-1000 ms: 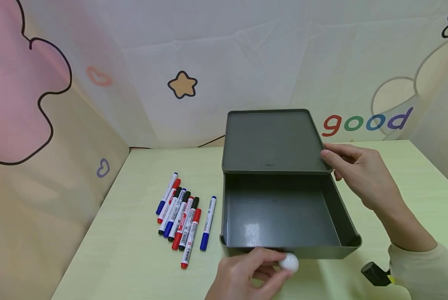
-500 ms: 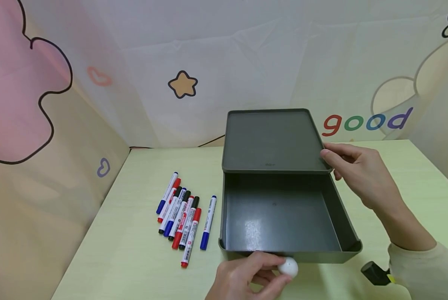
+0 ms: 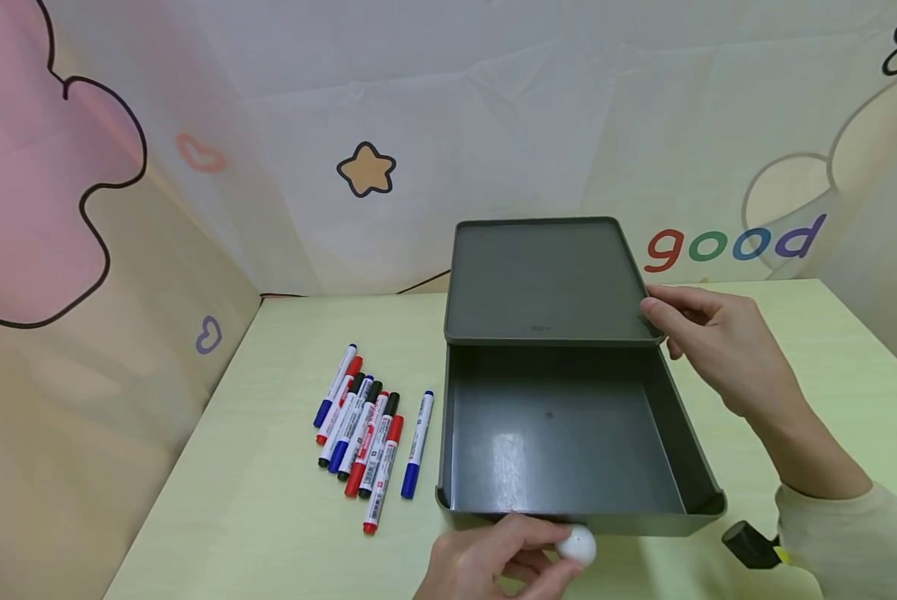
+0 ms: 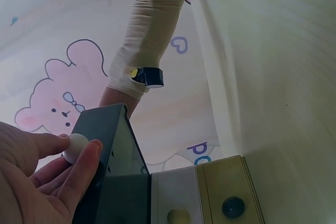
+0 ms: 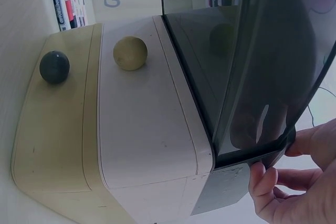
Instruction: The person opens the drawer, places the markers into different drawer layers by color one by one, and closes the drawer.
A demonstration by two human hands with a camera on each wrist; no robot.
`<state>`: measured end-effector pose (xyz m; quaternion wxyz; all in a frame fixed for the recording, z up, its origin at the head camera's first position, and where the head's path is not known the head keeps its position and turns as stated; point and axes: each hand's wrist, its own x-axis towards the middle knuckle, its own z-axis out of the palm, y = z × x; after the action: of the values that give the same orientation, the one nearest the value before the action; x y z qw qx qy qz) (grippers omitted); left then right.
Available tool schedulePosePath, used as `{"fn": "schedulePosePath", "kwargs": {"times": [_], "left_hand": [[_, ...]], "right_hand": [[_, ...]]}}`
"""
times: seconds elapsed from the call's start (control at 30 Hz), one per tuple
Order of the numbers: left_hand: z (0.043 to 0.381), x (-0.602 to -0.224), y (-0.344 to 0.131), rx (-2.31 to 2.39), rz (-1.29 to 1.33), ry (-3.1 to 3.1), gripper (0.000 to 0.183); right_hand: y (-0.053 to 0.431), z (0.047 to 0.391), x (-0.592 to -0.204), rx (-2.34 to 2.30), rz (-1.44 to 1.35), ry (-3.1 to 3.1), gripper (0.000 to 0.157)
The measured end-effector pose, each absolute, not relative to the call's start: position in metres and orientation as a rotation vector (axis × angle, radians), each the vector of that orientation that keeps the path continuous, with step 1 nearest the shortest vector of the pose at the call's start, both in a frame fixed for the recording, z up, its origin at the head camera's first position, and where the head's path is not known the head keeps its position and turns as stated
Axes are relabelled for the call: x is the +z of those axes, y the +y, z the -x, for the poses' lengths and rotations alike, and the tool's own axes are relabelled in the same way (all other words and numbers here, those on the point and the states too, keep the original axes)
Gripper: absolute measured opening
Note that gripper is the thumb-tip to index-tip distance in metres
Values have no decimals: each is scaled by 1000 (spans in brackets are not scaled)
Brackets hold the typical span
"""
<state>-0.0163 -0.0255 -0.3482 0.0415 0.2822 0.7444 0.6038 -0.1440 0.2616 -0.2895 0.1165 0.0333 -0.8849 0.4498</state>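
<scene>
A small chest of stacked drawers stands on the table, with its dark grey top (image 3: 546, 279) toward the back. Its dark grey upper drawer (image 3: 568, 450) is pulled far out, and nothing lies in the part of it that shows. My left hand (image 3: 486, 558) pinches the round white knob (image 3: 577, 545) on that drawer's front between thumb and fingers, as the left wrist view also shows at the knob (image 4: 76, 148). My right hand (image 3: 734, 350) grips the front right corner of the chest's top; in the right wrist view, thumb and fingers (image 5: 261, 179) hold that corner.
Several capped markers (image 3: 362, 433) in blue, red and black lie left of the chest, with one marker (image 3: 417, 446) close beside it. Below are a white drawer (image 5: 152, 124) with a yellow knob (image 5: 130, 53) and a beige drawer (image 5: 58, 129) with a dark knob (image 5: 54, 67).
The upper drawer has slid a little further out toward me, and my left hand has moved nearer with its knob. My right hand stays at the corner of the top.
</scene>
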Motion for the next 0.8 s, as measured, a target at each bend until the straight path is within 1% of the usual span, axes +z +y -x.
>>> {"fn": "schedulePosePath", "kwargs": {"times": [0.23, 0.43, 0.67, 0.8], "left_hand": [[12, -349, -26, 1872, -851, 2237, 18], [9, -352, -27, 1864, -927, 2292, 16], [9, -353, -26, 1834, -939, 2321, 17], [9, -355, -28, 1774, -999, 2407, 18]], "right_hand": [[261, 144, -289, 1327, -106, -2582, 45], [260, 144, -288, 1333, -107, -2582, 45], [261, 144, -288, 1343, -107, -2578, 45], [261, 144, -289, 1347, -116, -2576, 45]]}}
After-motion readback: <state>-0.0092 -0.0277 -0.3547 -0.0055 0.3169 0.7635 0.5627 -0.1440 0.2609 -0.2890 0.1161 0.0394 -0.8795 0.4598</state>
